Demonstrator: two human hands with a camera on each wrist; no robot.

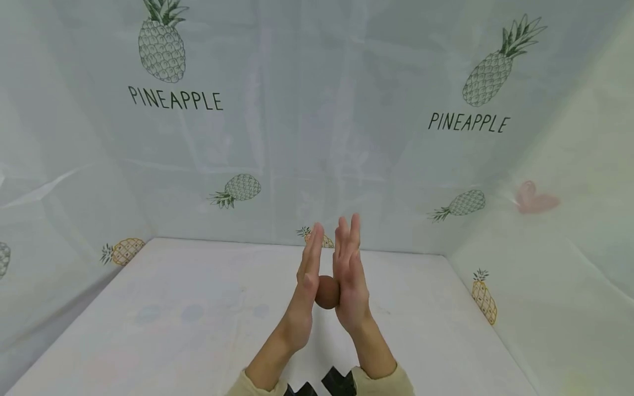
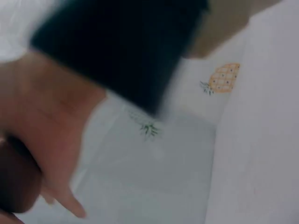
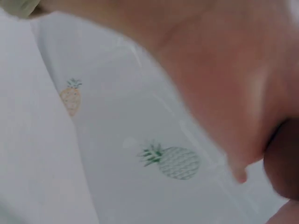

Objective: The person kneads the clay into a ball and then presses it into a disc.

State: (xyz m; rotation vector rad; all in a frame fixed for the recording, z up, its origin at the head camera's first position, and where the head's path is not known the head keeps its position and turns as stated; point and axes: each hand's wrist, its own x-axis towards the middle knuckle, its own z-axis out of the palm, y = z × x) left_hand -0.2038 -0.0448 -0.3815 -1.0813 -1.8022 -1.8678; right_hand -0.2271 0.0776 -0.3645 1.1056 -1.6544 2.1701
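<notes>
A round brown ball [image 1: 327, 292] sits between the two palms in the head view, above the white table. My left hand [image 1: 306, 297] presses it from the left, fingers straight and pointing up and away. From the other side the palm of my right hand [image 1: 352, 286] touches it, its fingers also extended. In the left wrist view the ball [image 2: 17, 179] shows dark at the lower left, against the left palm [image 2: 51, 121]. At the right edge of the right wrist view, part of the ball [image 3: 284, 161] lies against the right palm [image 3: 224, 84].
A white tabletop [image 1: 198, 341] spreads below the hands. Pale sheeting [image 1: 317, 137] printed with pineapples hangs behind it and along both sides. Black straps or mounts [image 1: 340, 381] show at the wrists, by the beige sleeves [image 1: 386, 383].
</notes>
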